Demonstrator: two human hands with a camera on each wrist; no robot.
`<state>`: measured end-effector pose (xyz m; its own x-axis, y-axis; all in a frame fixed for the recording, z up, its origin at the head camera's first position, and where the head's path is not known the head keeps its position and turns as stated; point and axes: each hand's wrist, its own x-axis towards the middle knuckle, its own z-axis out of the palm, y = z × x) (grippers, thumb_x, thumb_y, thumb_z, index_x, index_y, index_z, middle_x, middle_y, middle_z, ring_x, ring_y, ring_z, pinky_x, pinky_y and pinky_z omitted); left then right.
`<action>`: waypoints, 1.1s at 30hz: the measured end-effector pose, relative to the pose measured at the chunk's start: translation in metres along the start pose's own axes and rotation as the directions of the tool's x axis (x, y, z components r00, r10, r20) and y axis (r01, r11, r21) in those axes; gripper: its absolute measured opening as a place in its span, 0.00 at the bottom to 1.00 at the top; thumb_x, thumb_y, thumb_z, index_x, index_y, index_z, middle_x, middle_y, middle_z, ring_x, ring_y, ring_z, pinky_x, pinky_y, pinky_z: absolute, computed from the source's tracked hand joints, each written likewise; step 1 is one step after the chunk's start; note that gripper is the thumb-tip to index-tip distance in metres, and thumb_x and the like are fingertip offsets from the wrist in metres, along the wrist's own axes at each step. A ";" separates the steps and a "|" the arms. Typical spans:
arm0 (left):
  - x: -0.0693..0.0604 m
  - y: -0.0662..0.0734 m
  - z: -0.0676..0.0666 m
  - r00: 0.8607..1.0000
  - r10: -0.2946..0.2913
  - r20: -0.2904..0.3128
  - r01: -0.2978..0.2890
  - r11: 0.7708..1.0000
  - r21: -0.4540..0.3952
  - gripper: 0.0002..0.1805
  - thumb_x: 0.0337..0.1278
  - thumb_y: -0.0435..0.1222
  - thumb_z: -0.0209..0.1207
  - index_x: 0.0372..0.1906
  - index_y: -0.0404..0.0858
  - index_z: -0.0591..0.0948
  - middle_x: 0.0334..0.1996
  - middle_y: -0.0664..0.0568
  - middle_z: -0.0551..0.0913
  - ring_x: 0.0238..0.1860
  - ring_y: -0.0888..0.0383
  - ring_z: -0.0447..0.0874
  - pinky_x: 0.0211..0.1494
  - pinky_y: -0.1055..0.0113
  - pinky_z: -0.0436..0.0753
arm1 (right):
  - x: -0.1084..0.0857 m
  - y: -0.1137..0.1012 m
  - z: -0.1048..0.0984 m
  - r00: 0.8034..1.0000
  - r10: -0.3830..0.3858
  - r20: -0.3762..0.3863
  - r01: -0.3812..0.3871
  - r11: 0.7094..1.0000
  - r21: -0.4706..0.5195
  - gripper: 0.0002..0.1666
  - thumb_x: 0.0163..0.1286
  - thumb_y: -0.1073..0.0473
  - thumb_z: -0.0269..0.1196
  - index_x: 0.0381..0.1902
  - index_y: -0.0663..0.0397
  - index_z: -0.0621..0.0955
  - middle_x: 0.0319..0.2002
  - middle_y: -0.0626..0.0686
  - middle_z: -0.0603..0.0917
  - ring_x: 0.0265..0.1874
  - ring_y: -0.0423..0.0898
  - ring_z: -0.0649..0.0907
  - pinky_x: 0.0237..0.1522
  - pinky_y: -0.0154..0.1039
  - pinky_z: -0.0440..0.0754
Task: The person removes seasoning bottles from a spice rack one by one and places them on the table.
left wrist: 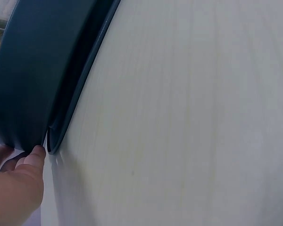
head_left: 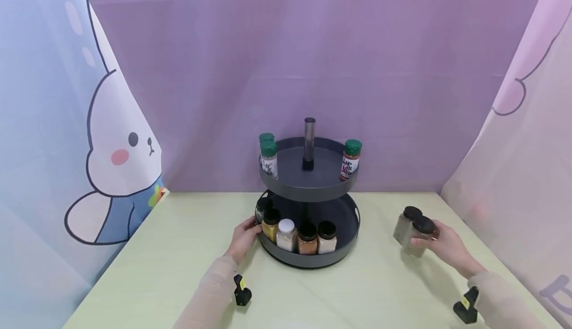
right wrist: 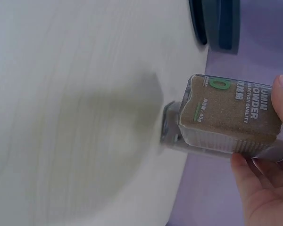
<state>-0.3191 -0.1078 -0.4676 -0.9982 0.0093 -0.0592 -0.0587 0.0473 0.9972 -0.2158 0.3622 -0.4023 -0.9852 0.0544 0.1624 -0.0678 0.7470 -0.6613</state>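
Note:
A two-tier dark turntable rack (head_left: pixel 308 260) stands on the table. My left hand (head_left: pixel 243 238) touches the left side of its lower tray; the left wrist view shows the fingers (left wrist: pixel 37 157) at the tray's rim (left wrist: pixel 33 70). Along the front of that tray are several spice jars, among them a white-lidded jar (head_left: pixel 286 234) and a black-lidded one (head_left: pixel 327 236). To the right of the rack, my right hand (head_left: pixel 451 247) grips a jar of brown cumin powder (right wrist: pixel 231 110) between thumb and fingers. Behind it is a second black-lidded jar (head_left: pixel 404 225); whether the hand touches that one is unclear.
Green-lidded bottles stand on the upper tray (head_left: pixel 308 192), two at the left and one (head_left: pixel 350 159) at the right. A chrome post (head_left: pixel 309 140) rises from its middle. A purple curtain (head_left: pixel 223 71) hangs behind the pale table (head_left: pixel 178 249), with patterned cloth at both sides.

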 end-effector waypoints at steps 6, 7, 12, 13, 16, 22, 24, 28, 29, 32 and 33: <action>-0.001 0.001 0.000 1.000 0.009 -0.005 -0.009 1.000 -0.004 0.31 0.55 0.30 0.49 0.66 0.27 0.60 0.65 0.34 0.63 0.65 0.43 0.62 0.66 0.54 0.65 | -0.002 0.012 -0.002 1.000 0.026 0.006 -0.026 1.000 -0.005 0.41 0.55 0.49 0.67 0.55 0.73 0.67 0.51 0.73 0.75 0.50 0.69 0.75 0.45 0.59 0.76; -0.001 0.001 0.000 1.000 0.009 -0.007 -0.009 1.000 -0.004 0.31 0.55 0.30 0.49 0.66 0.27 0.60 0.65 0.34 0.63 0.65 0.43 0.63 0.66 0.54 0.66 | -0.002 0.013 -0.002 1.000 0.030 0.006 -0.030 1.000 -0.006 0.41 0.55 0.49 0.67 0.55 0.73 0.67 0.51 0.73 0.75 0.50 0.69 0.75 0.45 0.59 0.76; 0.001 0.000 0.001 1.000 0.005 -0.017 -0.005 1.000 0.000 0.31 0.55 0.30 0.50 0.65 0.27 0.60 0.64 0.34 0.63 0.65 0.43 0.63 0.66 0.54 0.66 | -0.003 0.021 -0.003 0.998 0.055 0.000 -0.055 0.998 -0.030 0.41 0.55 0.49 0.67 0.55 0.73 0.66 0.51 0.74 0.74 0.49 0.70 0.74 0.44 0.59 0.75; 0.001 0.000 0.001 1.000 0.003 -0.019 -0.003 1.000 0.002 0.31 0.55 0.30 0.50 0.65 0.27 0.60 0.64 0.34 0.63 0.65 0.43 0.63 0.66 0.54 0.66 | -0.003 0.023 -0.004 0.998 0.061 -0.002 -0.061 0.998 -0.036 0.41 0.55 0.49 0.67 0.55 0.74 0.66 0.51 0.74 0.74 0.49 0.70 0.74 0.44 0.59 0.75; 0.001 0.000 0.001 1.000 0.000 -0.019 0.000 1.000 0.001 0.31 0.55 0.30 0.50 0.65 0.27 0.60 0.65 0.33 0.62 0.65 0.43 0.62 0.66 0.54 0.66 | -0.002 0.027 -0.005 0.997 0.075 -0.011 -0.075 0.996 -0.049 0.41 0.55 0.49 0.67 0.54 0.75 0.67 0.49 0.74 0.75 0.49 0.70 0.74 0.44 0.60 0.75; -0.001 0.001 0.001 1.000 0.011 -0.019 -0.011 1.000 -0.012 0.31 0.54 0.29 0.49 0.65 0.26 0.60 0.64 0.32 0.63 0.64 0.42 0.63 0.66 0.54 0.66 | 0.000 0.035 -0.004 0.997 0.079 -0.022 -0.080 0.995 -0.056 0.41 0.55 0.49 0.67 0.54 0.75 0.67 0.49 0.75 0.75 0.48 0.70 0.74 0.43 0.59 0.75; -0.001 0.001 0.001 1.000 0.015 -0.022 -0.015 1.000 -0.011 0.31 0.54 0.29 0.49 0.65 0.26 0.60 0.64 0.32 0.63 0.64 0.42 0.63 0.66 0.54 0.66 | 0.000 0.037 -0.004 0.997 0.079 -0.020 -0.080 0.995 -0.053 0.41 0.55 0.49 0.67 0.54 0.76 0.67 0.49 0.75 0.75 0.49 0.71 0.74 0.44 0.59 0.75; 0.000 0.000 0.001 0.999 0.021 -0.023 -0.021 1.000 -0.005 0.30 0.54 0.29 0.49 0.65 0.25 0.61 0.63 0.32 0.64 0.64 0.42 0.64 0.66 0.54 0.66 | 0.001 0.038 -0.005 0.996 0.086 -0.017 -0.086 0.995 -0.049 0.41 0.55 0.49 0.67 0.54 0.76 0.67 0.50 0.75 0.74 0.48 0.70 0.74 0.43 0.59 0.75; 0.000 0.000 0.001 0.999 0.021 -0.024 -0.021 1.000 -0.003 0.31 0.54 0.29 0.49 0.65 0.25 0.61 0.63 0.32 0.64 0.64 0.42 0.64 0.66 0.54 0.66 | 0.001 0.038 -0.004 0.996 0.086 -0.017 -0.087 0.995 -0.049 0.40 0.55 0.49 0.67 0.54 0.75 0.67 0.49 0.75 0.75 0.48 0.70 0.74 0.43 0.58 0.75; 0.000 0.000 0.001 1.000 0.018 -0.020 -0.018 1.000 -0.004 0.31 0.54 0.29 0.49 0.65 0.26 0.61 0.64 0.32 0.64 0.64 0.42 0.64 0.66 0.54 0.66 | 0.001 0.039 -0.004 0.996 0.089 -0.017 -0.090 0.995 -0.053 0.40 0.55 0.49 0.67 0.53 0.75 0.67 0.48 0.75 0.75 0.46 0.68 0.75 0.41 0.56 0.76; 0.000 0.000 0.001 1.000 0.016 -0.016 -0.016 1.000 -0.007 0.31 0.54 0.29 0.49 0.65 0.26 0.61 0.64 0.32 0.63 0.64 0.42 0.63 0.66 0.54 0.66 | 0.002 0.039 -0.004 0.996 0.090 -0.020 -0.090 0.994 -0.054 0.40 0.55 0.49 0.67 0.53 0.75 0.68 0.48 0.75 0.75 0.46 0.68 0.76 0.41 0.56 0.76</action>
<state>-0.3193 -0.1066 -0.4678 -0.9991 -0.0062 -0.0423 -0.0425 0.0405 0.9983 -0.2193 0.3944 -0.4252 -0.9840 0.1342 0.1170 0.0303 0.7738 -0.6328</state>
